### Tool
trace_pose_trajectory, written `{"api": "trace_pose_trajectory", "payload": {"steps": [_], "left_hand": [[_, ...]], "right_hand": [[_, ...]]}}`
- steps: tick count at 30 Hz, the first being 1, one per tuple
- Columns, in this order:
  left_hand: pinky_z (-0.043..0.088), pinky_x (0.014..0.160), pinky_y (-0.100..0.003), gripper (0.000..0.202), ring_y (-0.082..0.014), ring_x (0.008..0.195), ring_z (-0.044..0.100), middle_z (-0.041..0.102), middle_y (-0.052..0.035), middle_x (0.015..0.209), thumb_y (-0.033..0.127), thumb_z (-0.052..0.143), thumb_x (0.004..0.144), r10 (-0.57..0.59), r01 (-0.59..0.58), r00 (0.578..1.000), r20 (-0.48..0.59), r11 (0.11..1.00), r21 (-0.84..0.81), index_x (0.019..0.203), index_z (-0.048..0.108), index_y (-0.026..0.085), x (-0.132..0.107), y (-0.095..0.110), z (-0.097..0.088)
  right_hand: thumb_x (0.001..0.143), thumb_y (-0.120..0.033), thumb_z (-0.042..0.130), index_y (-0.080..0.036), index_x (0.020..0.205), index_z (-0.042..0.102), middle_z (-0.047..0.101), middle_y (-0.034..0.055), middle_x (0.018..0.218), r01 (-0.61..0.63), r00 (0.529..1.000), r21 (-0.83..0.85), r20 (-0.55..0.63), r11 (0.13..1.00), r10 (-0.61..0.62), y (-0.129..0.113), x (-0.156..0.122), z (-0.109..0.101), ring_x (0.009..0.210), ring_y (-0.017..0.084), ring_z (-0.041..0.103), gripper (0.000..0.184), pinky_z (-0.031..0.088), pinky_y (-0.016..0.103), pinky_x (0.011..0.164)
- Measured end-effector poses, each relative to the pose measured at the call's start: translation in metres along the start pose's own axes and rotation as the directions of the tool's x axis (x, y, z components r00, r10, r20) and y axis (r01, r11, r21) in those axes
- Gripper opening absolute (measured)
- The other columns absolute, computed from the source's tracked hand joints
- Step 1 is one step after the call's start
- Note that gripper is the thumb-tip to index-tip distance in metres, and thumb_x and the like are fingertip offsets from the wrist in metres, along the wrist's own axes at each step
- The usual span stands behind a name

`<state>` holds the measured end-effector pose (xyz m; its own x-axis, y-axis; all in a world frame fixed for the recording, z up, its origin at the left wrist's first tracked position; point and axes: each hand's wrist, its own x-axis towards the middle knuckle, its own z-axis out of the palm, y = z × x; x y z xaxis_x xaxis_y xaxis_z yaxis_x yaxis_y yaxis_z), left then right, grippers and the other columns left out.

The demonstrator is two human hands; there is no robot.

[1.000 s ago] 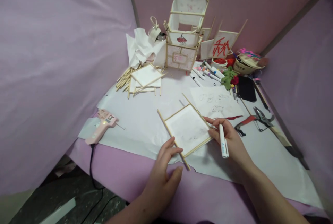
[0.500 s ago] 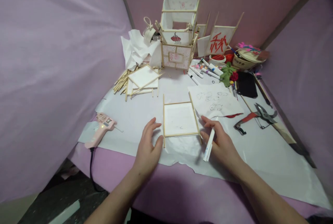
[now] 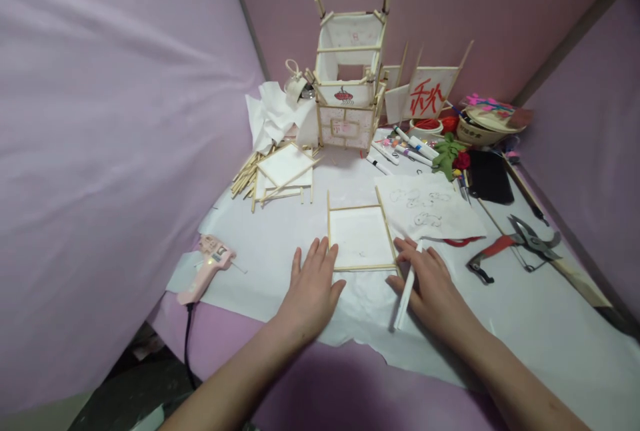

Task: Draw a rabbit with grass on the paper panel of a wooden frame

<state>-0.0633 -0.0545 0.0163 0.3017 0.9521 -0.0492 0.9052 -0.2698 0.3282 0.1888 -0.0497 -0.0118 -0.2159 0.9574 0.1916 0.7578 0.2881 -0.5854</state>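
A small wooden-stick frame (image 3: 362,234) with a white panel lies flat between my hands. One faint, small curved mark shows near the panel's lower middle. My left hand (image 3: 311,287) rests palm down with fingers extended, its fingertips over the frame's left stick near the lower corner. At the lower right corner, my right hand (image 3: 434,283) has its thumb and index finger by the frame's stick. A white marker pen (image 3: 406,296) is held in that right hand, slanting down toward me. Just beyond lies a sheet of paper (image 3: 453,207) with pencil-like animal sketches.
A tall stick-and-paper lantern-like structure (image 3: 345,125) stands behind. To the left are a pink glue gun (image 3: 207,269) with a cord and stacked stick frames (image 3: 285,164). Red-handled pruning shears (image 3: 520,241), a black phone-like slab (image 3: 490,177) and several markers (image 3: 415,151) lie right.
My left hand has moved right and forward, onto the frame's left stick. My right hand still holds the marker pen beside the frame. The camera view has shifted slightly.
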Motion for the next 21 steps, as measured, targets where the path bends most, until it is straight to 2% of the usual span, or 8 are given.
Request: {"api": "trace_pose_trajectory", "payload": {"steps": [2, 4, 6, 7, 10, 13, 16, 21], "left_hand": [[0.021, 0.122, -0.064, 0.058, -0.0347, 0.153, 0.027, 0.035, -0.0176, 0.162, 0.027, 0.055, 0.096, 0.014, -0.014, 0.999, -0.042, 1.000, 0.006, 0.151, 0.039, 0.017, 0.006, -0.010, -0.009], [0.029, 0.121, -0.058, 0.057, -0.0331, 0.150, 0.035, 0.040, -0.0166, 0.160, 0.031, 0.055, 0.096, 0.000, 0.005, 0.991, -0.135, 0.999, 0.035, 0.150, 0.041, 0.018, 0.022, -0.028, -0.028], [0.039, 0.117, -0.046, 0.051, -0.0289, 0.140, 0.048, 0.053, -0.0155, 0.150, 0.033, 0.055, 0.096, -0.094, 0.118, 0.964, -0.248, 0.989, 0.085, 0.143, 0.048, 0.016, 0.047, -0.052, -0.054], [0.041, 0.115, -0.043, 0.048, -0.0287, 0.135, 0.053, 0.057, -0.0164, 0.144, 0.033, 0.054, 0.096, -0.138, 0.174, 0.947, -0.290, 0.979, 0.103, 0.140, 0.052, 0.014, 0.062, -0.065, -0.067], [0.043, 0.108, -0.048, 0.039, -0.0359, 0.126, 0.056, 0.063, -0.0221, 0.129, 0.026, 0.058, 0.092, -0.223, 0.289, 0.909, -0.351, 0.945, 0.150, 0.127, 0.061, 0.009, 0.105, -0.100, -0.096], [0.048, 0.096, -0.046, 0.018, -0.0327, 0.109, 0.063, 0.069, -0.0162, 0.108, 0.019, 0.062, 0.088, -0.235, 0.302, 0.923, -0.305, 0.933, 0.194, 0.102, 0.069, 0.012, 0.132, -0.119, -0.098], [0.048, 0.093, -0.043, 0.010, -0.0242, 0.098, 0.065, 0.070, -0.0069, 0.097, 0.021, 0.061, 0.093, -0.224, 0.291, 0.930, -0.291, 0.933, 0.211, 0.096, 0.068, 0.015, 0.139, -0.125, -0.090], [0.046, 0.090, -0.038, 0.020, -0.0281, 0.102, 0.062, 0.069, -0.0116, 0.103, 0.018, 0.048, 0.094, -0.190, 0.282, 0.892, -0.409, 0.943, 0.177, 0.097, 0.068, 0.017, 0.128, -0.123, -0.094]], "right_hand": [[0.092, -0.036, 0.059, -0.027, 0.112, 0.053, 0.060, 0.0133, 0.143, 0.008, 1.000, 0.022, -0.022, 1.000, -0.007, 0.003, -0.002, 0.001, 0.144, 0.035, 0.046, 0.022, 0.031, 0.067, 0.117], [0.092, -0.036, 0.060, -0.027, 0.116, 0.054, 0.061, 0.0133, 0.142, 0.012, 0.999, 0.034, -0.038, 0.999, -0.011, 0.006, -0.003, 0.003, 0.141, 0.036, 0.049, 0.026, 0.033, 0.067, 0.117], [0.092, -0.036, 0.060, -0.028, 0.115, 0.055, 0.060, 0.0130, 0.143, 0.019, 0.999, 0.028, -0.046, 0.999, -0.018, 0.009, -0.005, 0.005, 0.140, 0.036, 0.050, 0.025, 0.034, 0.068, 0.116], [0.092, -0.036, 0.061, -0.028, 0.114, 0.055, 0.061, 0.0130, 0.143, 0.023, 0.999, 0.021, -0.050, 1.000, -0.022, 0.009, -0.005, 0.006, 0.141, 0.036, 0.050, 0.025, 0.035, 0.068, 0.116], [0.092, -0.036, 0.061, -0.027, 0.114, 0.055, 0.062, 0.0128, 0.142, 0.038, 0.998, -0.002, -0.055, 0.999, -0.038, 0.011, -0.006, 0.008, 0.142, 0.036, 0.049, 0.024, 0.036, 0.068, 0.116], [0.092, -0.035, 0.060, -0.027, 0.107, 0.056, 0.060, 0.0118, 0.145, 0.056, 0.997, -0.024, -0.060, 0.998, -0.057, 0.010, -0.006, 0.009, 0.142, 0.037, 0.048, 0.018, 0.037, 0.068, 0.115], [0.093, -0.034, 0.059, -0.027, 0.110, 0.055, 0.060, 0.0121, 0.145, 0.079, 0.994, -0.038, -0.076, 0.996, -0.082, 0.010, -0.007, 0.010, 0.141, 0.036, 0.050, 0.019, 0.040, 0.068, 0.114], [0.092, -0.032, 0.059, -0.027, 0.109, 0.053, 0.060, 0.0131, 0.145, 0.082, 0.993, -0.033, -0.085, 0.996, -0.085, 0.008, -0.006, 0.010, 0.141, 0.035, 0.050, 0.018, 0.041, 0.067, 0.113]]}}
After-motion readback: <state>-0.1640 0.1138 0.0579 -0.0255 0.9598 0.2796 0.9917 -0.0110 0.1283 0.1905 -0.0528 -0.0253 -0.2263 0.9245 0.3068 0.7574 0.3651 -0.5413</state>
